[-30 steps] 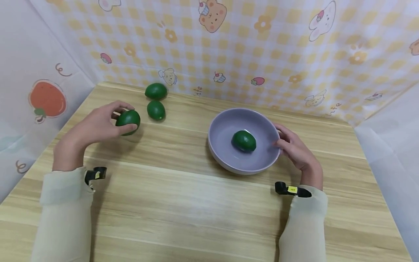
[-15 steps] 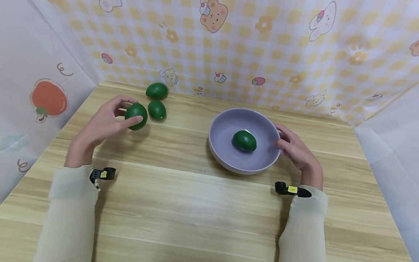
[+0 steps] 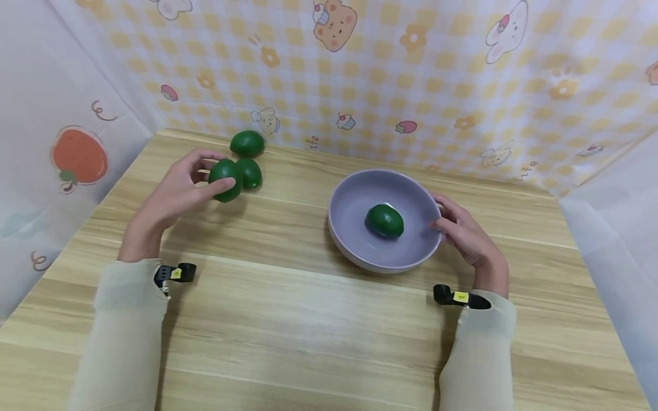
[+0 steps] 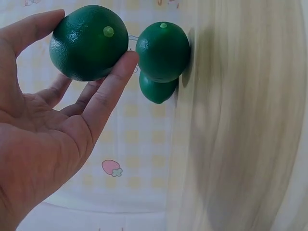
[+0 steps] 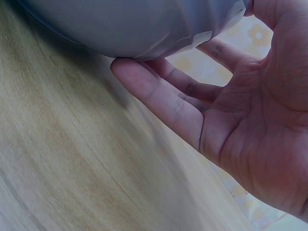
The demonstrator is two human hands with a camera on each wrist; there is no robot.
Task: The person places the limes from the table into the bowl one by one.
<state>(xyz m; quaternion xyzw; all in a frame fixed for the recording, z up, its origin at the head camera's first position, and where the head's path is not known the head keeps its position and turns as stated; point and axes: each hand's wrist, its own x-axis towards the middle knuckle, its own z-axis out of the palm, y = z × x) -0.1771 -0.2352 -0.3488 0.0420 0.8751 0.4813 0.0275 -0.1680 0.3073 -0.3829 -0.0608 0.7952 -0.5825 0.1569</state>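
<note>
My left hand pinches a dark green lime between thumb and fingers, held above the table. In the left wrist view this lime shows its pale stem end. Behind it on the table lie two more limes, the nearer lime partly covered by the held one and the farther lime close to the back cloth. My right hand grips the right rim of a purple-grey bowl, thumb over the edge, fingers beneath the outer wall. Inside the bowl rests one lime.
The wooden table ends at a checked cloth hanging along its back. White sheets stand at the left and right sides. Each wrist carries a black camera band.
My left hand has carried the lime to the right and slightly up, so it now overlaps the nearer table lime in the head view. The right hand and bowl have stayed put.
</note>
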